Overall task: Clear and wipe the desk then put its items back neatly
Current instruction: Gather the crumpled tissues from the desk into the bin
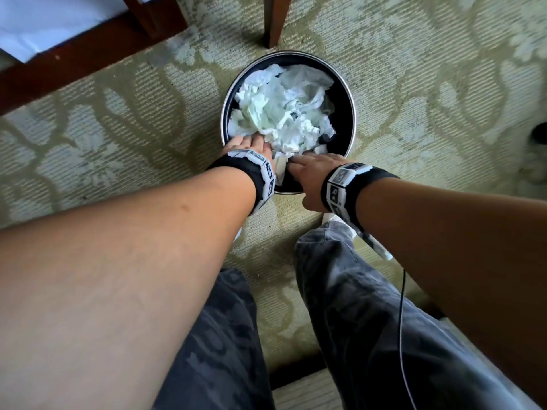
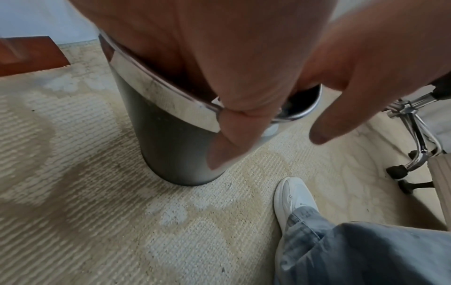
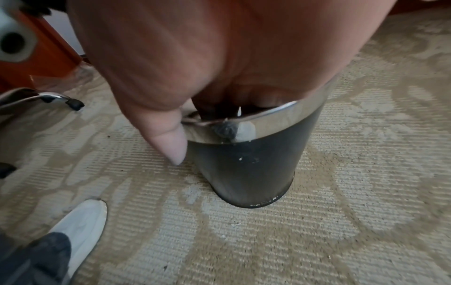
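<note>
- A round dark waste bin [image 1: 344,93] with a shiny metal band at its rim stands on the patterned carpet [image 1: 118,119], just in front of a wooden desk leg [image 1: 276,19].
- The bin is heaped with crumpled white paper tissues [image 1: 284,105]; the pile reaches roughly rim height and fills most of the opening.
- The left hand [image 1: 251,143] lies at the near-left of the bin's rim, fingers reaching into the paper and hidden by it; its thumb hangs down outside the metal band in the left wrist view. Whether it pinches any tissue I cannot tell.
- The right hand [image 1: 313,165] sits at the near edge of the bin, fingers going down inside, thumb outside the band. Its grasp is hidden too.
- I judge the step to be pushing used wipes down into the bin.
- To do it well: press with flat fingers toward the middle of the bin, not against the wall, so the bin does not tip on the soft carpet.
- Steadying the rim with one hand while the other packs would help, and loose edges near the rim need tucking in.
- A white shoe [image 2: 292,200] stands close beside the bin; keep it clear of the base.
</note>
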`<act>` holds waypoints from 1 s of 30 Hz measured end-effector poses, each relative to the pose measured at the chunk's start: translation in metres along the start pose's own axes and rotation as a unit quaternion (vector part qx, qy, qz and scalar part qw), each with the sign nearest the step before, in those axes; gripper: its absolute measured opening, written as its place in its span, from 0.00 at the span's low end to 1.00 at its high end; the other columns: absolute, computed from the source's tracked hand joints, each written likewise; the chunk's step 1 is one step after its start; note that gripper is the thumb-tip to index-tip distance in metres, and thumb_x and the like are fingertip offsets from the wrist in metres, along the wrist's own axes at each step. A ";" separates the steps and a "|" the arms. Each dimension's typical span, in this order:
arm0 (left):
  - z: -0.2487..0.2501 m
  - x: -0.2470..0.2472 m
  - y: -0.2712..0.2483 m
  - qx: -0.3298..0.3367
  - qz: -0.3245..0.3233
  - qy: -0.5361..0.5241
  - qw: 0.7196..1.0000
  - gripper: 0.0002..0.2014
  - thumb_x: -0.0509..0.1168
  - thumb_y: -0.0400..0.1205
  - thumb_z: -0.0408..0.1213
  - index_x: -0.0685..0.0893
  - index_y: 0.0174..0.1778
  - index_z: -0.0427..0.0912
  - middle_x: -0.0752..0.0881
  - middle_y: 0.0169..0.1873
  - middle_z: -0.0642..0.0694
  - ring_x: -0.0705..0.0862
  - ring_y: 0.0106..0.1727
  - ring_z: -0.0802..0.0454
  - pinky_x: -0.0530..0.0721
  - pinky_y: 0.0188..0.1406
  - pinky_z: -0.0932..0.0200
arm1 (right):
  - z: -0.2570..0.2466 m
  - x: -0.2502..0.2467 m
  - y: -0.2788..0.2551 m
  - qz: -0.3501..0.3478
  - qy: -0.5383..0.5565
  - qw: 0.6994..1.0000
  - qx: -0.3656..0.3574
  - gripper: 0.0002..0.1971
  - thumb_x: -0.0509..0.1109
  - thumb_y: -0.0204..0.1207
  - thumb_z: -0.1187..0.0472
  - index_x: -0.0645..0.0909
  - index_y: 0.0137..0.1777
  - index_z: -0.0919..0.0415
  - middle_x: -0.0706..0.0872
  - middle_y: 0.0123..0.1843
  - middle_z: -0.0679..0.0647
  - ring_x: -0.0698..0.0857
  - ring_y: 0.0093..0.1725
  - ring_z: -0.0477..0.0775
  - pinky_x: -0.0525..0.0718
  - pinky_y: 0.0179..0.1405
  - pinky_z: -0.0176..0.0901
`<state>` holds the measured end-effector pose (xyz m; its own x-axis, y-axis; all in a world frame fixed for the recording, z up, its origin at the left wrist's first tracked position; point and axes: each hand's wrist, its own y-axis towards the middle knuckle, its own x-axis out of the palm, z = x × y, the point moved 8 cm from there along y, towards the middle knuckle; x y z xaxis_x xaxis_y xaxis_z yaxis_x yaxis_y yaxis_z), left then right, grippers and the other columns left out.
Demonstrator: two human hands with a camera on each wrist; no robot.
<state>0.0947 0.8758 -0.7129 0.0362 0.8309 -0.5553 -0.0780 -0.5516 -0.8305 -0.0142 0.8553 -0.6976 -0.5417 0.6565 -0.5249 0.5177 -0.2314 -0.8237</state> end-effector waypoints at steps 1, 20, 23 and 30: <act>0.001 -0.002 -0.002 -0.002 0.003 0.002 1.000 0.35 0.56 0.86 0.47 0.58 0.87 0.34 0.58 0.86 0.34 0.57 0.87 0.40 0.53 0.87 0.46 | 0.001 -0.006 -0.004 -0.008 0.019 1.000 0.010 0.36 0.71 0.72 0.54 0.69 0.82 0.50 0.71 0.82 0.46 0.71 0.81 0.56 0.75 0.77 0.55; -0.002 0.012 -0.062 -0.014 0.057 -0.058 0.997 0.44 0.58 0.78 0.30 0.46 0.90 0.40 0.41 0.90 0.43 0.36 0.90 0.45 0.36 0.88 0.47 | -0.014 0.023 -0.012 0.001 -0.020 0.997 0.075 0.44 0.66 0.77 0.46 0.49 0.90 0.50 0.55 0.91 0.52 0.51 0.90 0.59 0.43 0.88 0.61; 0.000 0.013 -0.063 -0.020 0.054 -0.066 0.996 0.45 0.60 0.77 0.30 0.46 0.90 0.41 0.41 0.90 0.43 0.36 0.90 0.46 0.35 0.88 0.47 | -0.012 0.020 -0.006 -0.026 -0.021 0.995 0.090 0.46 0.68 0.77 0.43 0.48 0.90 0.51 0.54 0.91 0.51 0.49 0.91 0.61 0.43 0.88 0.62; -0.001 -0.028 -0.098 -0.013 0.054 -0.127 0.990 0.38 0.59 0.86 0.39 0.47 0.90 0.43 0.39 0.90 0.46 0.36 0.90 0.48 0.40 0.87 0.48 | -0.009 -0.017 -0.044 -0.025 0.042 0.994 0.097 0.43 0.68 0.79 0.49 0.49 0.90 0.44 0.52 0.91 0.43 0.50 0.90 0.64 0.55 0.87 0.64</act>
<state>0.1021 0.9061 -0.6160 -0.2227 0.7568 -0.6145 -0.0423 -0.6373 -0.7695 -0.0221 0.8609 -0.6502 -0.5019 0.7260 -0.4701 0.3501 -0.3265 -0.8780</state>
